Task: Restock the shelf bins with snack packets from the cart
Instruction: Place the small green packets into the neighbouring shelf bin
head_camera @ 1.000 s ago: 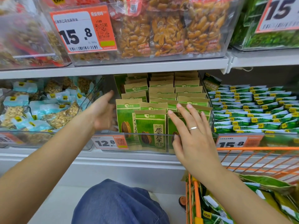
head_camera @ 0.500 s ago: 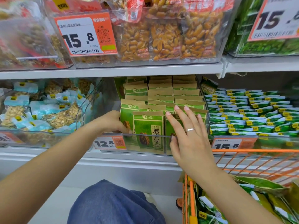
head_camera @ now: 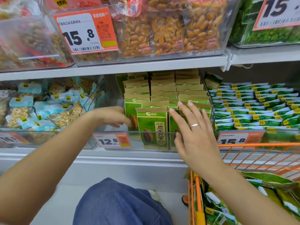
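Packets: I see flat paper seed packets (head_camera: 152, 127), green with brown tops, standing upright in rows in a clear plastic bin (head_camera: 146, 146) on the middle shelf.
Left hand: my left hand (head_camera: 113, 117) reaches into the bin's left side, fingers curled, tips touching the far-left packet.
Right hand: my right hand (head_camera: 193, 132) is spread flat against the front right packets.
Room: open gap inside the bin, left of the packets.
Cart: orange wire cart (head_camera: 259, 145) sits low right, close under my right arm.

white shelf (head_camera: 129, 157), clear bin (head_camera: 113, 147) of upright green seed packets (head_camera: 152, 127)
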